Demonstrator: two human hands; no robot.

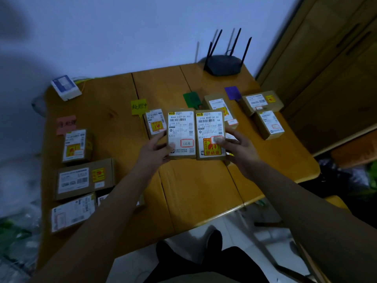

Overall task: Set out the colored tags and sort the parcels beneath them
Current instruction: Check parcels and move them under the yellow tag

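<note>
Four colored tags lie across the wooden table [195, 188]: a pink tag [66, 124] at left, a yellow tag [139, 106], a green tag [191, 99] and a purple tag [232, 92] at right. My left hand [155, 151] grips a brown parcel [181, 133] labelled C322. My right hand [238, 149] grips a second parcel [210, 134] labelled B043. Both parcels are held side by side, touching, above the table's middle. Three parcels [83, 179] lie below the pink tag, one parcel [155, 123] below the yellow, one [221, 109] below the green, two [263, 103] below the purple.
A black router [223, 64] with antennas stands at the table's back edge. A white box [65, 87] sits at the back left corner. A wooden cabinet [326, 68] rises on the right. Bags and clutter lie on the floor around the table.
</note>
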